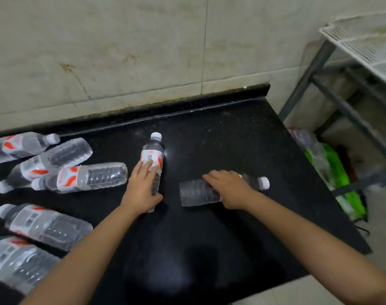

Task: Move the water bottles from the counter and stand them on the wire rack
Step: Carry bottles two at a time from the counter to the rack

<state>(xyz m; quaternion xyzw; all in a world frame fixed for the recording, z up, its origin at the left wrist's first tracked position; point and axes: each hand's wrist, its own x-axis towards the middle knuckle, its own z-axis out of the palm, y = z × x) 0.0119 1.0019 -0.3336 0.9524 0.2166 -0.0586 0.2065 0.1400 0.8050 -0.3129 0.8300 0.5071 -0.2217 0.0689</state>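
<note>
Both down on the black worktop (209,139) mid-surface: left hand (143,186) wrapping a lying labelled bottle (153,155), right hand (229,188) clasping a second bottle (198,192) on its side, five more bottles (88,177) strewn along the left edge, wire rack (363,42) beyond the right edge.

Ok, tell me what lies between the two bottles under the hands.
Nothing: in the head view only bare black counter separates the left-hand bottle from the right-hand bottle.

seven water bottles (152,158), two hands (141,187), perhaps one wire rack (363,38)
</note>
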